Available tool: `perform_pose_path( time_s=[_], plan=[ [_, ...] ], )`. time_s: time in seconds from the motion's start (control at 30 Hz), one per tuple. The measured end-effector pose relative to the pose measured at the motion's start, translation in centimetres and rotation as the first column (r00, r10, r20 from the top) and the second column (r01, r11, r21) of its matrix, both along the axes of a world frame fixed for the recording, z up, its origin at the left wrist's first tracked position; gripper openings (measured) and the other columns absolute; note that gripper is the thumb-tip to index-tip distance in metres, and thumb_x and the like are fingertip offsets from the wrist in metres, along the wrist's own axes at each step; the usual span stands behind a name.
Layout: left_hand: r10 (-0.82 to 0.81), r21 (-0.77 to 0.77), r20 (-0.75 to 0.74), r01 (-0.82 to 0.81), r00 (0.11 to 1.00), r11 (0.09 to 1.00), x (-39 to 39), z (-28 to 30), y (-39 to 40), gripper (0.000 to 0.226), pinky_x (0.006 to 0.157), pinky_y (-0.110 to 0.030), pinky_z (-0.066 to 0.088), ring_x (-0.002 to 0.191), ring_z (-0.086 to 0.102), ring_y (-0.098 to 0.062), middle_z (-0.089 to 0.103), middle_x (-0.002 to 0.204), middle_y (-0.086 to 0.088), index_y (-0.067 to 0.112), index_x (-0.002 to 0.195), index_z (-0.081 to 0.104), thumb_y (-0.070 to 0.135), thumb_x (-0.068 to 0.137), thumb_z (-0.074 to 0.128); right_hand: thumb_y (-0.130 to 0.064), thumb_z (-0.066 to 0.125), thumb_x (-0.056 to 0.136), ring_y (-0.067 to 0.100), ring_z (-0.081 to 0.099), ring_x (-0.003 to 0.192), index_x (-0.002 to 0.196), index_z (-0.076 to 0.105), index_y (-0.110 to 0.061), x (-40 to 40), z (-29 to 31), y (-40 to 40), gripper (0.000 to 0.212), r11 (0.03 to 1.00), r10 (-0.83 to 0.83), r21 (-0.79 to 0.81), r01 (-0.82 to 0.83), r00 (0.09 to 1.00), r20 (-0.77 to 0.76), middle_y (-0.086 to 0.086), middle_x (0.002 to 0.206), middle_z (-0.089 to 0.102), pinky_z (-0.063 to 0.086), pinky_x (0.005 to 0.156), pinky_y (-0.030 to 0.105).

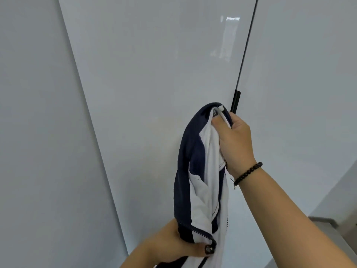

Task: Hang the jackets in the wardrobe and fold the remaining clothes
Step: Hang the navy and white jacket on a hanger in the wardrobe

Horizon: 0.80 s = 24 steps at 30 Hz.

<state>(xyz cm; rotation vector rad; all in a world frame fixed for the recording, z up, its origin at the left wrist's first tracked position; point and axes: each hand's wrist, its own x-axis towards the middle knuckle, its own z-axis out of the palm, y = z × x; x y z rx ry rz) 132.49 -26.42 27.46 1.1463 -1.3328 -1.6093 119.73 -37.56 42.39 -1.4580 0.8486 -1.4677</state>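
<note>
A navy and white zip jacket (pixel 195 171) hangs bunched between my two hands in front of the closed white wardrobe door (pixel 154 74). My right hand (pixel 233 140) grips the jacket's upper part, near the collar, and its fingertips reach the black door handle (pixel 236 100). My left hand (pixel 173 242) holds the jacket lower down at the dark zip edge, thumb pressed over the fabric. The jacket's bottom runs out of frame.
A second white wardrobe door (pixel 299 74) stands to the right of the dark gap. A plain wall (pixel 38 132) lies to the left. A grey ledge or furniture edge (pixel 332 225) shows at the lower right.
</note>
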Motion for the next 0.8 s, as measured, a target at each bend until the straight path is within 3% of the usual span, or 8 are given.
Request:
perform_pose_path(
  time_s=[0.07,0.13,0.2,0.27,0.37,0.47,0.63,0.8],
  plan=[
    [0.053,0.011,-0.059,-0.053,0.997,0.999,0.5,-1.0,-0.3,0.074,0.081,-0.006,0.046,0.103,0.059,0.014,0.065,0.108,0.035,0.038,0.123,0.050,0.034,0.060,0.089,-0.020,0.058,0.092,0.000,0.046,0.051,0.077,0.062,-0.024,-1.5,-2.2,-1.4,0.015,0.997,-0.074,-0.006,0.074,0.974,-0.213,-0.019,0.059,0.052,0.038,0.049,0.011],
    [0.233,0.076,-0.209,-0.221,0.950,0.972,1.8,-3.0,-1.4,0.078,0.072,-0.013,0.053,0.095,0.069,-0.001,0.074,0.102,0.015,0.027,0.113,0.060,0.030,0.043,0.094,-0.021,0.061,0.089,-0.004,0.057,0.067,0.095,0.061,-0.031,-2.9,-4.7,-2.5,0.011,0.986,-0.164,-0.019,0.168,0.921,-0.354,-0.022,0.077,0.061,0.043,0.057,0.008],
    [0.356,0.144,-0.331,-0.326,0.874,0.934,2.6,-3.5,-1.9,0.080,0.067,-0.020,0.057,0.093,0.072,-0.014,0.075,0.101,-0.001,0.019,0.108,0.067,0.030,0.034,0.097,-0.020,0.064,0.088,-0.005,0.058,0.080,0.111,0.056,-0.030,-4.3,-7.1,-2.9,0.027,0.962,-0.257,-0.009,0.273,0.893,-0.369,-0.013,0.096,0.061,0.044,0.063,0.005],
    [0.419,0.177,-0.377,-0.380,0.826,0.908,2.9,-3.1,-2.5,0.075,0.066,-0.027,0.058,0.094,0.072,-0.023,0.074,0.104,-0.009,0.016,0.108,0.070,0.031,0.039,0.095,-0.018,0.065,0.087,-0.002,0.058,0.089,0.115,0.052,-0.029,-4.7,-8.7,-3.2,0.033,0.934,-0.330,0.002,0.356,0.868,-0.371,-0.010,0.105,0.057,0.043,0.063,0.003],
    [0.496,0.193,-0.406,-0.458,0.768,0.867,2.9,-1.5,-3.9,0.062,0.066,-0.029,0.059,0.093,0.072,-0.023,0.075,0.104,-0.008,0.015,0.111,0.069,0.021,0.054,0.091,-0.015,0.065,0.087,0.004,0.056,0.100,0.119,0.049,-0.026,-4.3,-9.7,-4.1,0.038,0.905,-0.382,0.033,0.424,0.845,-0.375,-0.009,0.116,0.051,0.042,0.070,0.009],
    [0.515,0.170,-0.446,-0.495,0.732,0.852,2.1,0.5,-5.3,0.064,0.085,-0.040,0.056,0.104,0.069,-0.023,0.072,0.113,-0.005,0.018,0.122,0.064,0.028,0.063,0.084,-0.010,0.062,0.086,0.007,0.057,0.098,0.116,0.052,-0.023,-3.4,-10.1,-5.0,0.034,0.899,-0.375,0.086,0.429,0.856,-0.356,-0.009,0.111,0.053,0.041,0.067,0.008],
    [0.545,0.186,-0.486,-0.528,0.683,0.829,1.1,2.2,-6.7,0.067,0.093,-0.042,0.051,0.107,0.068,-0.021,0.071,0.115,-0.003,0.020,0.122,0.064,0.032,0.061,0.086,-0.008,0.061,0.085,0.000,0.058,0.088,0.106,0.057,-0.024,-2.4,-10.9,-5.4,0.026,0.900,-0.314,0.196,0.391,0.890,-0.331,-0.014,0.096,0.060,0.039,0.064,0.008],
    [0.574,0.222,-0.465,-0.538,0.674,0.813,0.5,2.3,-6.0,0.073,0.098,-0.046,0.049,0.109,0.066,-0.022,0.070,0.117,-0.003,0.019,0.126,0.062,0.037,0.059,0.084,-0.008,0.062,0.085,-0.005,0.055,0.082,0.105,0.056,-0.021,-2.8,-11.2,-5.2,0.025,0.898,-0.302,0.216,0.384,0.893,-0.334,-0.011,0.095,0.059,0.038,0.064,0.006]
  ],
)
